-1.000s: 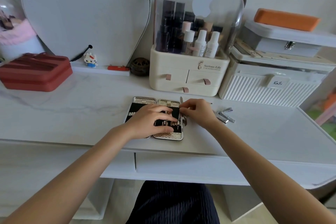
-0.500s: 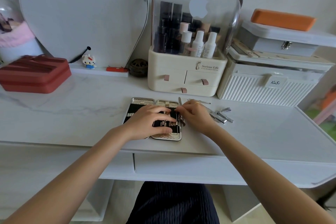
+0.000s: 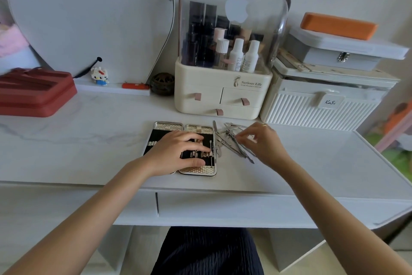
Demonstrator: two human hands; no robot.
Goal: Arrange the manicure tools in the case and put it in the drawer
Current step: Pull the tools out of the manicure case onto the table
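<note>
An open manicure case [image 3: 198,171] with a gold rim and black lining lies flat on the white desk [image 3: 89,136]. My left hand [image 3: 176,154] rests on it, fingers spread over the right half, thumb near the front rim. Some small tools sit in the lining's loops under my fingers. Just right of the case lies a loose pile of metal manicure tools [image 3: 231,141]. My right hand [image 3: 263,143] hovers over that pile with fingertips drawn together; whether they pinch a tool is unclear. The desk drawer [image 3: 223,207] below the front edge is closed.
A cream cosmetics organiser [image 3: 220,94] with small drawers stands behind the case. To its right is a white ribbed box [image 3: 312,107] with a grey box and an orange case on top. A red case [image 3: 33,94] sits far left, by a round mirror.
My right hand has moved right, from the case's right edge to the loose tool pile. The left hand stays on the case.
</note>
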